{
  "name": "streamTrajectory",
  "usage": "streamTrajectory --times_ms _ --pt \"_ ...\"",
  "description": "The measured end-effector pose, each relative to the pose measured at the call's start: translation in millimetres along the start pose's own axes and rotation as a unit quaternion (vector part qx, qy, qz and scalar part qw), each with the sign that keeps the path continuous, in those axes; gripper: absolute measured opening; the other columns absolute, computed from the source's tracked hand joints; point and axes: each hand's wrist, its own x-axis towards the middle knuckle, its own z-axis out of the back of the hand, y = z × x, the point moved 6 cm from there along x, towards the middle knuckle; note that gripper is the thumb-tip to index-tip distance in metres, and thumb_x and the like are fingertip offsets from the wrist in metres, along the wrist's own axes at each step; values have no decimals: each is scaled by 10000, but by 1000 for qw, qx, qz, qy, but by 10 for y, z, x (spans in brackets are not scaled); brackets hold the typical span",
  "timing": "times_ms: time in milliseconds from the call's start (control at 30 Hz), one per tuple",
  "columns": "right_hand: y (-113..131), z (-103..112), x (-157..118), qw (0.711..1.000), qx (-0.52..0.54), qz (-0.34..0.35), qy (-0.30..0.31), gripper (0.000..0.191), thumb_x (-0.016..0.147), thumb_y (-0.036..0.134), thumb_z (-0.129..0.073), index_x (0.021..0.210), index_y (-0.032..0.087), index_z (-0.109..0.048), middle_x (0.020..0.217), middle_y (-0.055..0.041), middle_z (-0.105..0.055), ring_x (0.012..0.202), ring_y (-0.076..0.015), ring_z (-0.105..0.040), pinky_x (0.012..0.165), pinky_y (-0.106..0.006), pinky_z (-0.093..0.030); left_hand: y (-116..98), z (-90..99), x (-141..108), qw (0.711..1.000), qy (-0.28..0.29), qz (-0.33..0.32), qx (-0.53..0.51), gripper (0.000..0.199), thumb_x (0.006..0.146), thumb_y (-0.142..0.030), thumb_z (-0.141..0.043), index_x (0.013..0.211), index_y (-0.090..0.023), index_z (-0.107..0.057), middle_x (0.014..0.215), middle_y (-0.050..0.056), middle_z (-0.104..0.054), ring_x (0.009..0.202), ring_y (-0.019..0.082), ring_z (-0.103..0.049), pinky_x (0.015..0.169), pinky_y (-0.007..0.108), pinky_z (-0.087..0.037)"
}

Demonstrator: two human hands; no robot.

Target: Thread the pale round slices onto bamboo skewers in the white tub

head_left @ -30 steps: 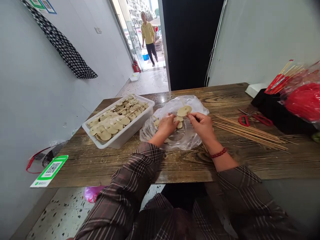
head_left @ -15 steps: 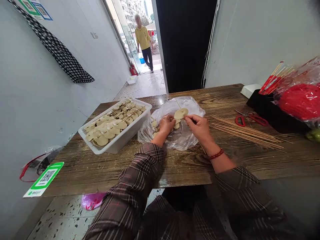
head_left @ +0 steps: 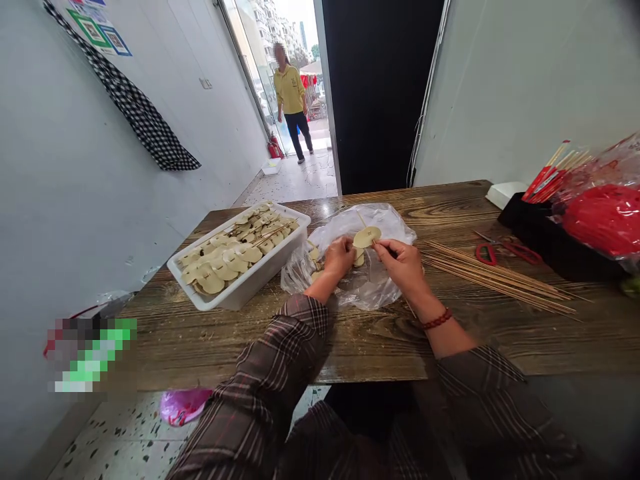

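Note:
A flat, pale, round slice is threaded on a thin stick, whose tip shows above it. My right hand pinches the stick just below the slice. Beside it my left hand has its fingers curled at the slices over the plastic bag; what they grip, if anything, is too small to tell. Under both hands spreads the clear plastic bag, with more pale slices in it. A white tub to the left holds many skewered slices. Several loose sticks lie right of my right hand.
Red-handled scissors lie on the wooden table beyond the sticks. A black box with red packages stands at the right. A person in yellow is in the doorway. Green card at the table's left end is blurred.
The view has shifted slightly, so the table sits lower and further right. The person in the doorway has changed stride. Both hands keep nearly the same pose at the slice.

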Motion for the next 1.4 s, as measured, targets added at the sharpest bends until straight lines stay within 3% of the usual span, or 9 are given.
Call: streamTrajectory --times_ms 100,233,333,433,567,767,967,1167,1400 --pt "30 -6 -3 1000 8 1 4 297 833 410 -616 824 152 -761 607 9 -612 562 -120 -493 536 -242 -360 38 141 -87 984 15 52 -169 56 676 -157 -686 729 -148 -670 587 -28 -579 548 97 -492 549 214 -380" --pt "61 -22 -17 1000 7 -1 16 286 832 404 -627 810 153 -760 612 7 -617 568 -119 -500 543 -244 -364 45 349 -287 920 47 92 -378 232 602 -288 -791 700 -142 -639 603 -31 -573 523 65 -484 498 183 -398" --pt "50 -62 -37 999 7 0 44 288 833 413 -628 826 157 -761 632 1 -629 571 -119 -504 545 -245 -371 84 463 -419 886 42 116 -446 324 555 -320 -837 717 -150 -614 666 -28 -587 581 78 -545 543 203 -490" --pt "21 -130 -72 996 11 -12 91 295 838 424 -616 837 166 -760 617 4 -619 537 -112 -477 511 -242 -359 151 509 -493 871 29 143 -468 361 558 -325 -844 760 -160 -594 692 -25 -600 604 106 -605 533 218 -511" --pt "24 -226 -150 989 -6 -20 147 291 839 418 -610 824 169 -759 597 7 -603 516 -110 -464 491 -242 -353 200 581 -501 867 10 145 -476 372 600 -311 -827 845 -163 -588 714 -5 -656 577 119 -635 480 194 -450" --pt "42 -339 -279 976 -70 20 208 262 854 368 -596 845 168 -766 689 -31 -698 612 -152 -588 563 -266 -424 198 714 -457 870 -29 111 -480 345 575 -220 -798 851 -157 -603 745 -2 -691 630 102 -615 562 200 -477" --pt "57 -316 -297 975 -97 39 198 234 858 352 -601 850 188 -766 733 -46 -734 655 -179 -640 602 -292 -475 149 811 -454 896 -72 69 -432 191 633 -204 -720 777 -162 -602 720 -11 -647 620 95 -572 551 207 -465" --pt "96 -298 -284 975 -99 42 196 217 863 338 -604 853 193 -765 762 -48 -751 691 -187 -662 629 -297 -483 125 874 -445 911 -95 51 -398 180 658 -203 -706 809 -159 -618 721 -15 -631 591 79 -537 508 183 -394" --pt "114 -321 -306 970 -115 70 205 196 875 287 -598 861 186 -764 838 -62 -771 750 -199 -686 684 -309 -484 112 884 -457 920 -99 39 -377 223 669 -229 -721 862 -151 -639 763 1 -635 631 93 -544 524 196 -396"
